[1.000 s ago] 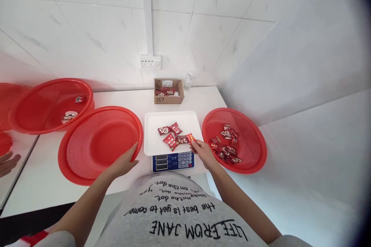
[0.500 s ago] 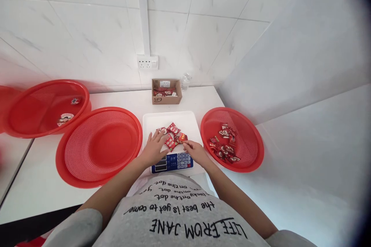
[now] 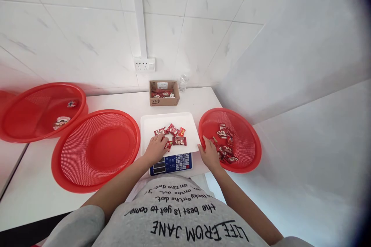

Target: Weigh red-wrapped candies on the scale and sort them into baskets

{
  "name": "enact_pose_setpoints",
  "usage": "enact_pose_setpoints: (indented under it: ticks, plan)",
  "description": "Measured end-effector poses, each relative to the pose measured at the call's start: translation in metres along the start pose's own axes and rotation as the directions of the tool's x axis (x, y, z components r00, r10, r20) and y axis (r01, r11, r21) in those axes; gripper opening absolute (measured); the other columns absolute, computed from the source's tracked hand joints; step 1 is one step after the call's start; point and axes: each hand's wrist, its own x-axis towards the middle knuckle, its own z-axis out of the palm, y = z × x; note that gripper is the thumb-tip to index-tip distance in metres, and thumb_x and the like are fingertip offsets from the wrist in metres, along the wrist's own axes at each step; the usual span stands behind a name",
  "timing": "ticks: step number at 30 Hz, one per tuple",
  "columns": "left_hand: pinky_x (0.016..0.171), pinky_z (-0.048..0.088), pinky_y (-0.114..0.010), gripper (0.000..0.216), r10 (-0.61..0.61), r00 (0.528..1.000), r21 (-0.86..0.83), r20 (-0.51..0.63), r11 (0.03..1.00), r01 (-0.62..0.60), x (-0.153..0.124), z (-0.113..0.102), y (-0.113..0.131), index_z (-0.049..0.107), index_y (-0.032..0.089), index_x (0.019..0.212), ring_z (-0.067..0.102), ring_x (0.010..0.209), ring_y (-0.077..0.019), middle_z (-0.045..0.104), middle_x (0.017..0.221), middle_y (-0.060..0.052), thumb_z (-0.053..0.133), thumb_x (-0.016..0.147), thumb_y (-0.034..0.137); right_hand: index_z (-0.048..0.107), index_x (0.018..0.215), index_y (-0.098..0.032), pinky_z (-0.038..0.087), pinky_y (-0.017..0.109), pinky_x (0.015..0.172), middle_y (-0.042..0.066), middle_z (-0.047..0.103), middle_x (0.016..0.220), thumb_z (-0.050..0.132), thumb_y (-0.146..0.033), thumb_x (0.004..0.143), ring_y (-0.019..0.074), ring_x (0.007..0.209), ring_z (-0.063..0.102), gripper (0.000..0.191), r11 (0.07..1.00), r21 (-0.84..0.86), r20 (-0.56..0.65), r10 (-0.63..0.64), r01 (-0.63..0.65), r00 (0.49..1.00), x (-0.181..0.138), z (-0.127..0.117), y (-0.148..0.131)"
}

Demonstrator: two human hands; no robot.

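The left hand (image 3: 156, 149) touches packets (image 3: 174, 135) (red) on the tray (image 3: 150, 123).

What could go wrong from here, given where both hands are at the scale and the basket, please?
1. The left hand rests on the scale's white tray, touching a red packet; its weight may skew the reading.
2. The right hand is at the rim of the right basket, which seems to jut past the edge of the table; pressing there might tip it and spill its packets.
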Motion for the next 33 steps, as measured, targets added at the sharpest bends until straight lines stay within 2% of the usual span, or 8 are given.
enact_pose_setpoints:
  ticks: [4, 8, 13, 16, 22, 27, 30, 33]
  plan:
    - [0.080, 0.047, -0.031, 0.008, -0.025, 0.999, -0.224, -0.035, 0.975, 0.017, -0.002, -0.010, -0.003, 0.055, 0.022, 0.088, 0.056, 0.087, -0.0169, 0.052, 0.096, -0.004, 0.052, 0.081, 0.021, 0.038, 0.133, -0.012, 0.038, 0.040, 0.093, 0.015, 0.050, 0.127, 0.034, -0.038, 0.088, 0.0272, 0.117, 0.044, 0.052, 0.998, -0.010, 0.047, 0.069, -0.069, 0.996, -0.001, 0.001, -0.002]
    - [0.078, 0.047, -0.029, 0.007, -0.224, 0.927, -0.333, -0.300, 0.935, 0.118, -0.014, -0.036, -0.027, 0.055, 0.021, 0.085, 0.055, 0.086, -0.0156, 0.050, 0.095, -0.004, 0.048, 0.082, 0.024, 0.038, 0.134, -0.015, 0.039, 0.039, 0.090, 0.014, 0.050, 0.128, 0.033, -0.039, 0.088, 0.0271, 0.116, 0.046, 0.052, 0.995, -0.010, 0.051, 0.096, -0.096, 0.994, -0.002, 0.000, -0.005]
    - [0.087, 0.044, -0.041, 0.025, -0.445, 0.795, -0.156, -0.412, 0.894, 0.420, -0.037, -0.064, -0.063, 0.055, 0.020, 0.105, 0.049, 0.105, -0.0262, 0.050, 0.114, -0.011, 0.045, 0.084, 0.027, 0.039, 0.134, -0.015, 0.041, 0.039, 0.088, 0.015, 0.050, 0.128, 0.032, -0.040, 0.088, 0.0280, 0.114, 0.048, 0.052, 0.995, -0.028, 0.041, 0.102, -0.100, 0.994, -0.003, 0.001, -0.006]
    - [0.102, 0.030, -0.050, 0.037, -0.386, 0.814, -0.011, -0.434, 0.906, 0.424, -0.038, -0.054, -0.065, 0.050, 0.016, 0.118, 0.033, 0.125, -0.0329, 0.040, 0.133, -0.016, 0.044, 0.085, 0.031, 0.040, 0.133, -0.015, 0.041, 0.038, 0.088, 0.014, 0.051, 0.128, 0.032, -0.040, 0.089, 0.0275, 0.114, 0.049, 0.052, 0.995, -0.032, 0.037, 0.098, -0.097, 0.994, -0.003, 0.001, -0.007]
    - [0.108, 0.019, -0.051, 0.058, -0.082, 0.984, -0.043, -0.161, 0.996, 0.076, 0.006, -0.005, -0.017, 0.036, 0.023, 0.134, 0.010, 0.138, -0.0312, 0.021, 0.149, -0.012, 0.048, 0.083, 0.048, 0.039, 0.134, -0.016, 0.041, 0.038, 0.088, 0.013, 0.050, 0.130, 0.032, -0.040, 0.089, 0.0274, 0.116, 0.048, 0.051, 0.995, -0.030, 0.048, 0.092, -0.091, 0.995, -0.002, 0.000, -0.007]
    - [0.102, 0.008, -0.065, 0.074, -0.003, 0.999, 0.009, 0.049, 1.000, 0.003, 0.047, 0.015, 0.016, 0.031, 0.030, 0.138, 0.006, 0.137, -0.0379, 0.016, 0.151, -0.011, 0.050, 0.075, 0.063, 0.038, 0.134, -0.016, 0.038, 0.040, 0.095, 0.014, 0.047, 0.132, 0.035, -0.038, 0.088, 0.0263, 0.120, 0.045, 0.052, 0.999, -0.029, 0.024, 0.040, -0.039, 0.999, -0.002, 0.002, -0.001]
    - [0.101, 0.003, -0.066, 0.076, 0.083, 0.988, 0.078, 0.127, 0.993, -0.093, 0.057, 0.016, 0.017, 0.034, 0.032, 0.136, 0.011, 0.136, -0.0376, 0.019, 0.150, -0.011, 0.054, 0.071, 0.064, 0.036, 0.135, -0.016, 0.032, 0.044, 0.101, 0.015, 0.039, 0.138, 0.043, -0.042, 0.084, 0.0277, 0.128, 0.035, 0.057, 0.988, -0.074, -0.018, -0.134, 0.132, 0.991, 0.001, 0.004, -0.006]
    - [0.103, 0.005, -0.063, 0.083, 0.130, 0.977, 0.093, 0.168, 0.985, -0.147, 0.057, 0.012, 0.010, 0.029, 0.028, 0.139, 0.010, 0.137, -0.0359, 0.014, 0.151, -0.012, 0.055, 0.069, 0.065, 0.035, 0.137, -0.018, 0.024, 0.047, 0.106, 0.014, 0.030, 0.144, 0.049, -0.047, 0.081, 0.0284, 0.134, 0.024, 0.064, 0.940, -0.099, 0.071, -0.321, 0.327, 0.945, 0.010, 0.007, -0.024]
